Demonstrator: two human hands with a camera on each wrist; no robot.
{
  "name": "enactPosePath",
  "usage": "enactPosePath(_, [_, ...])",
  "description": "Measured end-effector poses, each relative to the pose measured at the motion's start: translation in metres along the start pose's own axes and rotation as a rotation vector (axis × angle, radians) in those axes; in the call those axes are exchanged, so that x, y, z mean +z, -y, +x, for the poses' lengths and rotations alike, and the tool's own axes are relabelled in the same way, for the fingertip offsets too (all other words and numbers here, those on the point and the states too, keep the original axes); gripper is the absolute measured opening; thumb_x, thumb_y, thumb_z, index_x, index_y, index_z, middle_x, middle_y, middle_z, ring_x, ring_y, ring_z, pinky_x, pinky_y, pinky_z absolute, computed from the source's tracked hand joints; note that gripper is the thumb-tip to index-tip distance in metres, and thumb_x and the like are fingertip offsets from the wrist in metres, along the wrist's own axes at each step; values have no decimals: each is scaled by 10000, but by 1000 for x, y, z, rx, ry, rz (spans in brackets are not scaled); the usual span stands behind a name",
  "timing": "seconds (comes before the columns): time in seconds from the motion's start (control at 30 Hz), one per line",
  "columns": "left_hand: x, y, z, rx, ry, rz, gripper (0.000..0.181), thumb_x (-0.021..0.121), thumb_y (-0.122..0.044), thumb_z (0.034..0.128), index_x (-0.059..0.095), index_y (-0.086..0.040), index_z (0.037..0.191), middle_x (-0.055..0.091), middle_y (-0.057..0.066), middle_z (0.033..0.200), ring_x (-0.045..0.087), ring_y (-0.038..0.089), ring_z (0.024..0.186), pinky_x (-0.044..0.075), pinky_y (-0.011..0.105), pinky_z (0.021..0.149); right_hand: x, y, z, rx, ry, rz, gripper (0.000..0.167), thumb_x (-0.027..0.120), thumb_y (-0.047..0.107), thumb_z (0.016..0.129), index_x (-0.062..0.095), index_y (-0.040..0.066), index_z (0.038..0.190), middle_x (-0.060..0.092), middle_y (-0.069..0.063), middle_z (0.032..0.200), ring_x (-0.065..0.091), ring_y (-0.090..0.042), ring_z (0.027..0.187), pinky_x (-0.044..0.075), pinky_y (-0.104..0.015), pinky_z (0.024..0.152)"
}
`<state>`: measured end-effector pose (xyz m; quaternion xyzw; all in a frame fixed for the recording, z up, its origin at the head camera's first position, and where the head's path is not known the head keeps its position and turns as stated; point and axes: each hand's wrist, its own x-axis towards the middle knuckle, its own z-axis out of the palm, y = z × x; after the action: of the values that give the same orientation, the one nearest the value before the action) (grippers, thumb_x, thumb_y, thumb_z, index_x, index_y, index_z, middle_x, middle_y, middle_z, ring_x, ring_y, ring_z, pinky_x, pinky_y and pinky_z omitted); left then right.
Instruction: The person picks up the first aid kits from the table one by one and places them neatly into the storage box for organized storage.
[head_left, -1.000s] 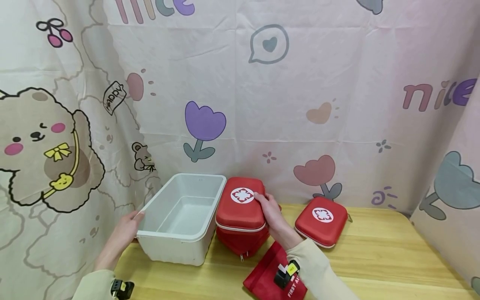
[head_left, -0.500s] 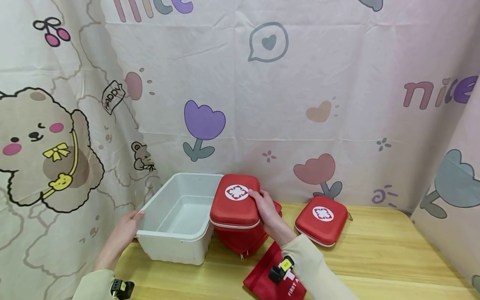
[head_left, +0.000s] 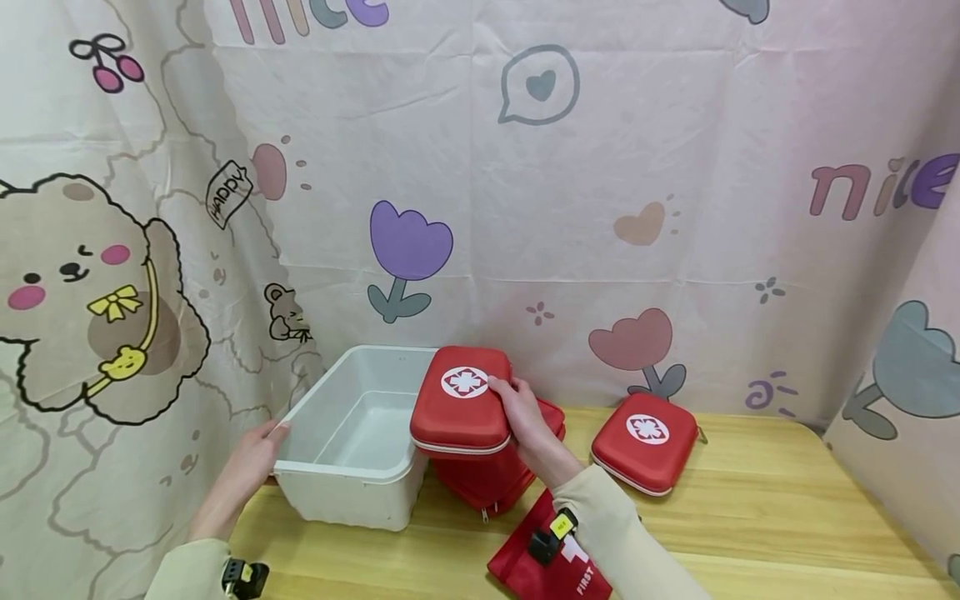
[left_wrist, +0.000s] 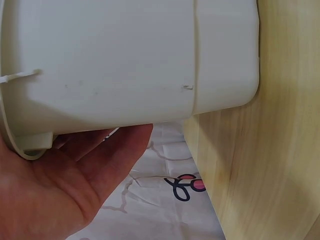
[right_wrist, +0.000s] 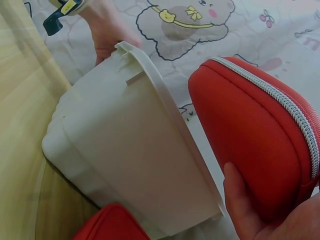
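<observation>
A white plastic bin stands on the left of the wooden table, with nothing visible inside it. My left hand grips its left rim, the thumb over the edge and the fingers on the outer wall, as the left wrist view shows. My right hand holds a red zippered first aid case by its right side, thumb on top. This case is raised, and in the head view it overlaps the bin's right rim. The right wrist view shows its silver zipper shut.
Beneath the held case, beside the bin, lie red zippered bags, partly hidden. A red first aid pouch lies near the front, partly under the right forearm. Another red case rests further right. A printed curtain hangs behind the table.
My right hand has carried the red first aid case leftward from over the red bags toward the bin, uncovering more of the bags. The left hand and the bin have stayed still.
</observation>
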<state>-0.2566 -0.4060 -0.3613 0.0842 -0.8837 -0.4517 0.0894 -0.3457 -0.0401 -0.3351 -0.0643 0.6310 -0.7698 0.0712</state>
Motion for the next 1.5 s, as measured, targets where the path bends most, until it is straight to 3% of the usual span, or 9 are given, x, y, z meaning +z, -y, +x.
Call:
enactPosePath(0.2, [-1, 0, 0, -2, 2, -12, 592, 217, -327, 1081, 319, 151, 1415, 529, 358, 1228, 612, 321, 967, 545, 383, 702, 8, 2, 3, -19, 2, 9, 647, 581, 337, 969, 318, -14, 1445, 518, -198, 1307, 623, -226, 1021, 526, -338, 871])
enactPosePath(0.57, [-1, 0, -1, -14, 12, -9, 614, 198, -350, 1081, 311, 146, 1424, 511, 356, 1263, 593, 352, 1024, 540, 385, 732, 17, 7, 4, 35, 49, 15, 644, 583, 376, 969, 303, 42, 1443, 528, -177, 1300, 644, -235, 1017, 547, -352, 841])
enactPosePath(0.93, [-2, 1, -1, -7, -1, -8, 589, 214, -334, 1081, 346, 139, 1405, 531, 346, 1233, 599, 344, 1000, 539, 381, 724, 30, 8, 8, 3, 56, 50, 590, 580, 329, 975, 334, 11, 1406, 575, -185, 1221, 687, -168, 836, 568, -330, 757])
enactPosePath(1.13, [-1, 1, -2, -3, -11, -13, 576, 229, -331, 1080, 363, 131, 1398, 555, 335, 1194, 612, 298, 938, 538, 380, 700, 37, 8, 11, 6, 44, 20, 609, 581, 336, 972, 328, 12, 1422, 574, -179, 1218, 682, -166, 828, 569, -319, 748])
enactPosePath(1.5, [1, -1, -3, 6, -14, -26, 562, 235, -310, 1081, 369, 142, 1387, 537, 343, 1213, 602, 335, 982, 540, 372, 719, 46, 9, 16, -2, 39, 50, 592, 586, 311, 968, 340, 2, 1409, 567, -186, 1225, 672, -172, 854, 570, -326, 745])
